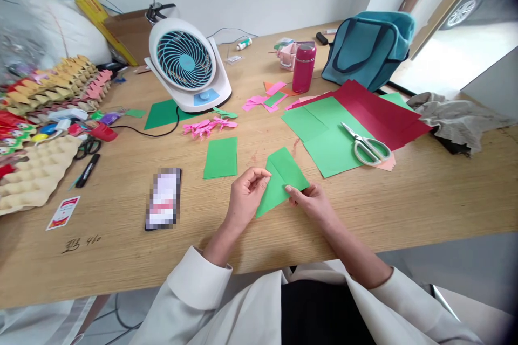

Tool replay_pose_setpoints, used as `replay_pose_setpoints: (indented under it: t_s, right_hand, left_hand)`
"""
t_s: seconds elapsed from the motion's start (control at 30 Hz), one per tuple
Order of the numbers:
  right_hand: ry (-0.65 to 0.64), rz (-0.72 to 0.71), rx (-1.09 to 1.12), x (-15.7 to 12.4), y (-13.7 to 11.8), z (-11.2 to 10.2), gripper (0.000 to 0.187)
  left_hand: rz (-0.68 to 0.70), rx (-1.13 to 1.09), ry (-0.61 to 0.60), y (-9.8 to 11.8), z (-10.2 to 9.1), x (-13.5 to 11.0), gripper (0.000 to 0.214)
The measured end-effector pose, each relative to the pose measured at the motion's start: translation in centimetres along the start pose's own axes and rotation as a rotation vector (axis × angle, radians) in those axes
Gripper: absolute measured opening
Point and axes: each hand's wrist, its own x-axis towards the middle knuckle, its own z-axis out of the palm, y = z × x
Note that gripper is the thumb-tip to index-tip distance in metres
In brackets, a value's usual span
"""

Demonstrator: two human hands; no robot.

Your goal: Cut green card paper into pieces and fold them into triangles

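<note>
White fan (pixel 186 62) on table (pixel 121 253); magenta flask (pixel 303 68) near teal bag (pixel 364 48); phone (pixel 163 199) lying flat.

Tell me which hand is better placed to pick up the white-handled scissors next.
Probably the right hand: the scissors lie on its side, and the left hand is farther off, across the held green paper. Both hands pinch that paper, so the right would need to let go first.
</note>
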Motion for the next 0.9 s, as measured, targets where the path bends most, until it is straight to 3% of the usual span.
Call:
replay_pose_setpoints:
  t_s: [0.23, 0.4, 0.57, 0.63, 0.73, 0.9]
  right_hand:
    - [-0.011, -0.03, -0.014, -0.1, 0.1, 0.0, 0.048]
    - [-0.021, -0.015, 0.047, -0.3, -0.5, -0.1, 0.043]
    - [0.055, -0.105, 0.147, -0.6, -1.0, -1.3, 0.033]
    - [0.106, -0.159, 0.088, -0.4, -1.2, -3.0, 0.03]
    - [0.262, -0.248, -0.13, 0.6, -1.6, -7.4, 0.027]
    - [0.571, -0.393, -0.9, 3.5, -1.9, -16.3, 0.021]
  left_hand:
    - [-0.102, -0.031, -0.072, 0.0, -0.2, 0.1, 0.016]
    - [-0.053, 0.05, -0.083, -0.6, -0.5, 0.3, 0.017]
    - [-0.018, 0.113, -0.076, -1.2, -1.2, 0.4, 0.021]
    - [-0.015, 0.113, -0.067, -1.5, -1.5, 0.6, 0.022]
    - [-0.034, 0.093, -0.04, -1.8, -1.9, 0.8, 0.023]
    - [-0.101, -0.005, 0.025, -1.7, -1.8, 1.1, 0.022]
